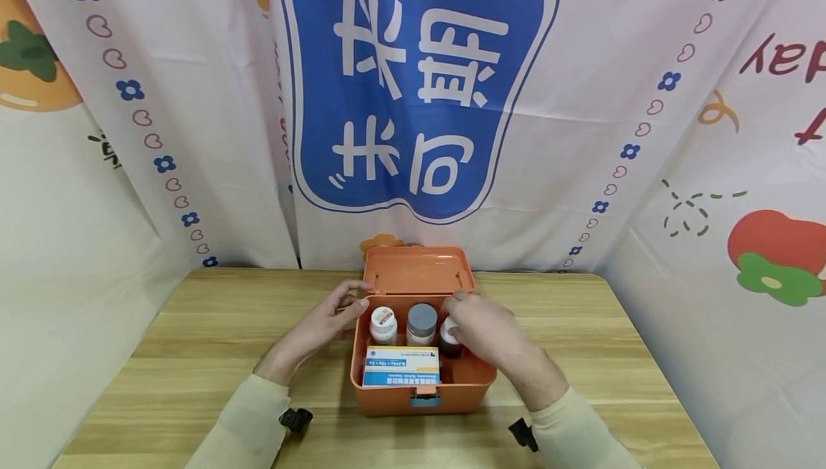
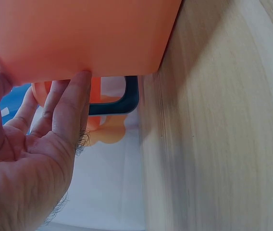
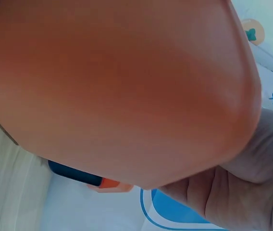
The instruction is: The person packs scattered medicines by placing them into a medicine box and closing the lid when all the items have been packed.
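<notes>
An orange lidded box (image 1: 422, 399) stands on the table with its lid (image 1: 418, 269) tipped back. Inside, a white bottle (image 1: 383, 325), a grey-capped bottle (image 1: 422, 322) and a white-capped bottle with a dark lower part (image 1: 449, 340) line the back. A blue-and-white medicine carton (image 1: 401, 366) lies in front of them. My left hand (image 1: 325, 322) touches the box's back left corner, thumb by the rim, fingers extended behind (image 2: 45, 130). Over the right wall reaches my right hand (image 1: 493, 333), holding the rightmost bottle; its fingertips are hidden in the right wrist view.
The wooden table (image 1: 252, 311) extends to both sides of the box. A printed cloth (image 1: 581, 132) hangs directly behind it, with more cloth at the left and right. A dark handle (image 2: 119, 103) shows behind the box in the left wrist view.
</notes>
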Tool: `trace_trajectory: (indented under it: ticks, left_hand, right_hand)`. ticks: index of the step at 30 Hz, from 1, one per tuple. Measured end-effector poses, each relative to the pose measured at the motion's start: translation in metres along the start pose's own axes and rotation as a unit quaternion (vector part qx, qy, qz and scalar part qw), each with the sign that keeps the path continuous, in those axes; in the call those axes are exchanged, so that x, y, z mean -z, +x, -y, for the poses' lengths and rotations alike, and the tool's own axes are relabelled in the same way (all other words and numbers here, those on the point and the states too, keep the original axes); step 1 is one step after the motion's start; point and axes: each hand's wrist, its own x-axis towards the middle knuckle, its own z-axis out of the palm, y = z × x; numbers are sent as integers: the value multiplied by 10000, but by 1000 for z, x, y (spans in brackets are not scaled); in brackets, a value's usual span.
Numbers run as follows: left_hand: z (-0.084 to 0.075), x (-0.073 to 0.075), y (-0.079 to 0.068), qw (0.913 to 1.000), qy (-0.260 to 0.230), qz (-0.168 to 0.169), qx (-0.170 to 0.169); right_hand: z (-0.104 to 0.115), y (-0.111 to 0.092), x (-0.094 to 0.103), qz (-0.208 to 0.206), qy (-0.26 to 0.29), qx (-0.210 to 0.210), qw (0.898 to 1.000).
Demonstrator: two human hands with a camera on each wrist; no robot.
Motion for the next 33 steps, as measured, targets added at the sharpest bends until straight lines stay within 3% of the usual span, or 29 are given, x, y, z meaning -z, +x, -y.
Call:
trace_trajectory:
  ticks: [14,24,29,33]
  left_hand:
    - [0,0,0,10000,7,2,-1]
    - [0,0,0,9999,92,-37,34]
    - [-1,0,0,9999,100,-35,18]
    - [-2,-1,-1,9999,154,-68,32]
  right_hand:
    - [-15,1,9,-441,960,-7,9944]
    - [-27,5,4,-936,1432,-121,9852]
    - [-32,7,-1,-995,1971,-314,9748]
    - [-37,10,-6,-1116,2505,-533,9602]
